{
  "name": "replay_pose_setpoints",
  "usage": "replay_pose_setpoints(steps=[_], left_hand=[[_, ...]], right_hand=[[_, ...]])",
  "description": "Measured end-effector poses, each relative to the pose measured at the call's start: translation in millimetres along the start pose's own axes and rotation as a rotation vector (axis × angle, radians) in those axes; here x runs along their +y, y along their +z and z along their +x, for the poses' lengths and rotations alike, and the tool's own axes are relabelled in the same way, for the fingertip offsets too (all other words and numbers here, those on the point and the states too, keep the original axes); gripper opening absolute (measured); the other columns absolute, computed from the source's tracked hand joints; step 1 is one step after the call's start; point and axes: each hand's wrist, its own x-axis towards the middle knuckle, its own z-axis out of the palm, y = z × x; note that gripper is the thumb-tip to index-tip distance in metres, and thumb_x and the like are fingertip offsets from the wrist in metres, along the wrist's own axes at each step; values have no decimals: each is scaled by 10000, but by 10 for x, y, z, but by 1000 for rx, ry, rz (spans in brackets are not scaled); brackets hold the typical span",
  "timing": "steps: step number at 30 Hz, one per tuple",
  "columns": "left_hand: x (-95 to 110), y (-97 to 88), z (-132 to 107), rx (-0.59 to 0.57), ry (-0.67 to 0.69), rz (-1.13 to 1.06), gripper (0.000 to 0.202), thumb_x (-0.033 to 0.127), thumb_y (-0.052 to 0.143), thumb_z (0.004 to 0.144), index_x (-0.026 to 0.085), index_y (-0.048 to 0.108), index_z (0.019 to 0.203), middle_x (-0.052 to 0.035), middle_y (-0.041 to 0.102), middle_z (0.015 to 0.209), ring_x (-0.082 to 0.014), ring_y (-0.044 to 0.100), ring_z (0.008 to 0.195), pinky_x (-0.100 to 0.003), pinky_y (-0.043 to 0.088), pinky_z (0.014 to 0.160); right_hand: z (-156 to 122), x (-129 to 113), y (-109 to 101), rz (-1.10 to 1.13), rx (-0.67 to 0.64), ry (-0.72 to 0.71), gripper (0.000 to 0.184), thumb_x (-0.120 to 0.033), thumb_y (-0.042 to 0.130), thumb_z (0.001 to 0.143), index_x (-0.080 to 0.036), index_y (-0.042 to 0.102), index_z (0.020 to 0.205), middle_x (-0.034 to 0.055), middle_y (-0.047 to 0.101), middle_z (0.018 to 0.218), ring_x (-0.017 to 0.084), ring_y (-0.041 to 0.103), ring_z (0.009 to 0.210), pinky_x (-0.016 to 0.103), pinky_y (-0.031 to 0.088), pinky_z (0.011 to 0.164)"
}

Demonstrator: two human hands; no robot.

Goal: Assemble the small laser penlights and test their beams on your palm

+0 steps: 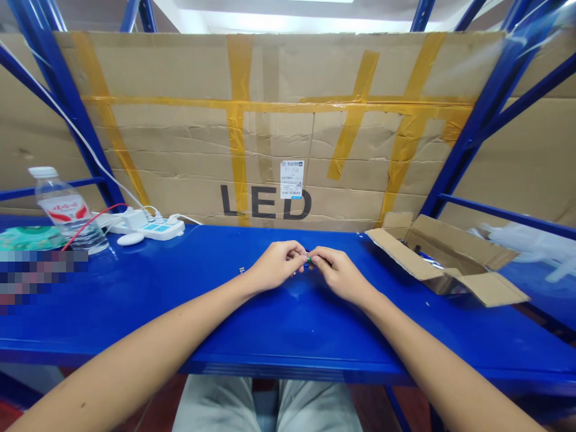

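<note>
Above the middle of the blue table, my left hand (282,264) and my right hand (336,271) meet fingertip to fingertip. Pinched between them is a small part with a green section (309,260); my fingers cover most of it, and its kind is too small to make out. Both hands are closed, thumb against fingers. Left of my left wrist, a small shiny metal piece (242,270) lies on the tabletop.
An open cardboard box (423,270) with dark and metallic items stands at the right. On the left are a water bottle (67,210), a white power strip (164,228) with cords and a green packet (31,238). A taped cardboard sheet (189,150) forms the back.
</note>
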Motion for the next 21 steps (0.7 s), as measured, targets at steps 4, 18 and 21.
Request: replay_pose_setpoints(steps=[4, 18, 21], left_hand=[[-20, -12, 6, 0, -7, -18, 141, 256, 553, 854, 127, 600, 887, -2, 609, 664, -89, 525, 552, -205, 410, 533], [37, -34, -31, -31, 29, -44, 161, 277, 570, 854, 123, 602, 887, -9, 615, 665, -97, 538, 569, -212, 415, 542], [27, -26, -35, -18, 60, -12, 150, 266, 559, 864, 126, 603, 897, -6, 612, 676, -97, 541, 587, -215, 419, 565]], right_hand=[[-9, 22, 34, 150, 27, 47, 131, -242, 613, 809, -204, 528, 900, 36, 645, 904, 182, 604, 850, 315, 477, 762], [-19, -38, -33, 181, 28, 14, 95, -265, 601, 831, -176, 631, 813, 17, 558, 770, 139, 541, 650, 291, 444, 641], [-26, -45, -26, 244, -10, 79, 159, -305, 563, 860, -166, 614, 804, 2, 560, 673, 121, 507, 564, 273, 406, 571]])
